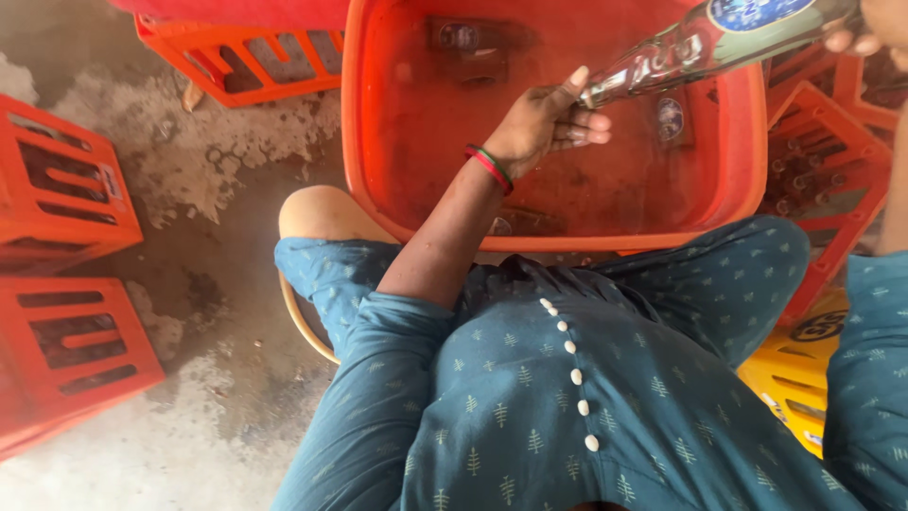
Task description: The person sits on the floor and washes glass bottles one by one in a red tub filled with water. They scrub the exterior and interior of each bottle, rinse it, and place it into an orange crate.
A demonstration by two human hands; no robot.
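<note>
A clear glass bottle [700, 43] with a blue round label lies tilted over a large orange tub [567, 241] of murky water. My left hand [549, 123], with red and green bangles at the wrist, is at the bottle's neck, thumb up against its mouth and fingers curled just below it. My right hand [870, 28] grips the bottle's thick end at the top right corner, only partly in view. Submerged bottles [463, 38] show dimly under the water.
Orange plastic crates stand at the left [57, 189], lower left [76, 350], top [246, 61] and right [823, 170], the right one holding bottles. A yellow crate [794, 378] sits by my right knee. The wet concrete floor [218, 312] is patchy.
</note>
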